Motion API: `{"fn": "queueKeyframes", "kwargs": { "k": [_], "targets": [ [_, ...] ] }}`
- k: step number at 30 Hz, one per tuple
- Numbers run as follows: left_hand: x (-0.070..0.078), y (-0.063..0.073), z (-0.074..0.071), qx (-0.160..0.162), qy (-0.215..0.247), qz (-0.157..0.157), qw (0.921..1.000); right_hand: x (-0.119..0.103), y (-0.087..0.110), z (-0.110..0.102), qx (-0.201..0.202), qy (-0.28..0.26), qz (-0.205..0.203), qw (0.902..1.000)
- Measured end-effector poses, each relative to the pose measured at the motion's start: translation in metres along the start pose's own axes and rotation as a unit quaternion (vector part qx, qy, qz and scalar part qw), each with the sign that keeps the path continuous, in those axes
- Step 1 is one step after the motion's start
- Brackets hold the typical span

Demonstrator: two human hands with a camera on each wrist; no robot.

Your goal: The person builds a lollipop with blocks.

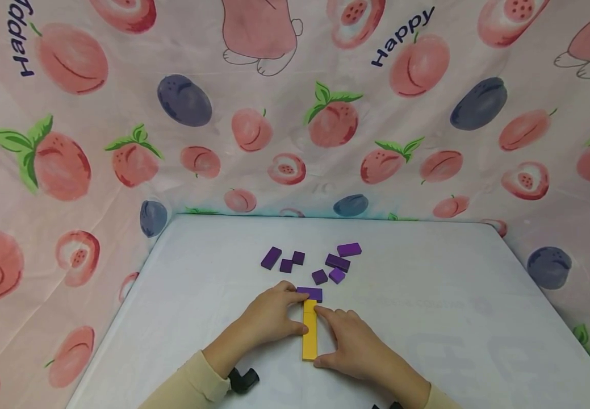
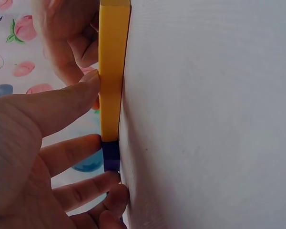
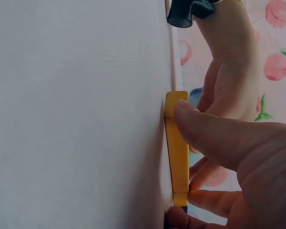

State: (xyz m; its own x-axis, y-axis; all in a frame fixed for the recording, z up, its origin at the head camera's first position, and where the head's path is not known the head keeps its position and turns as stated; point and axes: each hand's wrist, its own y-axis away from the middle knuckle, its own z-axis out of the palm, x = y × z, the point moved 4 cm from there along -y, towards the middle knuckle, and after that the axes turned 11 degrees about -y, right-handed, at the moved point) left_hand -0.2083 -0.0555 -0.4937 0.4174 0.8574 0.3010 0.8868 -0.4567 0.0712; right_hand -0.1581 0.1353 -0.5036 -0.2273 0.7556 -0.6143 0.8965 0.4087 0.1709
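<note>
Yellow blocks [image 1: 310,336] lie end to end in a straight strip on the white table, with a purple block [image 1: 315,293] set crosswise at the far end, like a T. My left hand [image 1: 273,311] rests along the left side. Its thumb [image 2: 89,85] touches the yellow strip, and a finger [image 2: 81,148] reaches the purple block's end. On the right side, my right hand [image 1: 352,343] touches the strip with its thumb [image 3: 200,121] near the closer end and its index finger [image 3: 214,199] near the far end. Seams between yellow blocks show in the right wrist view.
Beyond the hands lie several loose purple blocks, among them a long one [image 1: 271,258], a small square one [image 1: 319,276] and a brighter long one [image 1: 349,249]. A fruit-printed cloth [image 1: 284,136] hangs behind the table [image 1: 453,272]. A black device [image 1: 243,380] sits at my left wrist.
</note>
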Motion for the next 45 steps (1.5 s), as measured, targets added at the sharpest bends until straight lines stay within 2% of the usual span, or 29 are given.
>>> {"fn": "queueKeyframes", "kwargs": {
  "k": [5, 12, 22, 26, 36, 45],
  "targets": [
    [0.001, 0.0, 0.0, -0.004, 0.0, -0.004, 1.0, -0.001, 0.001, -0.001, -0.006, -0.005, 0.004, 1.0],
    [0.001, 0.0, 0.0, -0.006, 0.0, -0.007, 1.0, 0.003, 0.0, -0.004, -0.013, -0.04, 0.018, 0.999],
    [0.0, -0.001, 0.0, -0.009, -0.001, -0.009, 0.9999, 0.007, -0.009, -0.009, 0.004, -0.083, 0.043, 0.9956],
    [0.0, -0.001, 0.001, -0.012, 0.0, -0.011, 0.9999, 0.008, -0.013, -0.012, 0.025, -0.088, 0.051, 0.9945],
    [0.001, -0.001, 0.001, -0.014, -0.001, -0.022, 0.9997, 0.01, -0.024, -0.023, 0.113, -0.08, 0.047, 0.9893],
    [0.0, -0.001, 0.002, -0.016, 0.001, -0.028, 0.9995, 0.016, -0.037, -0.029, 0.135, -0.099, 0.062, 0.984]
  ]
}}
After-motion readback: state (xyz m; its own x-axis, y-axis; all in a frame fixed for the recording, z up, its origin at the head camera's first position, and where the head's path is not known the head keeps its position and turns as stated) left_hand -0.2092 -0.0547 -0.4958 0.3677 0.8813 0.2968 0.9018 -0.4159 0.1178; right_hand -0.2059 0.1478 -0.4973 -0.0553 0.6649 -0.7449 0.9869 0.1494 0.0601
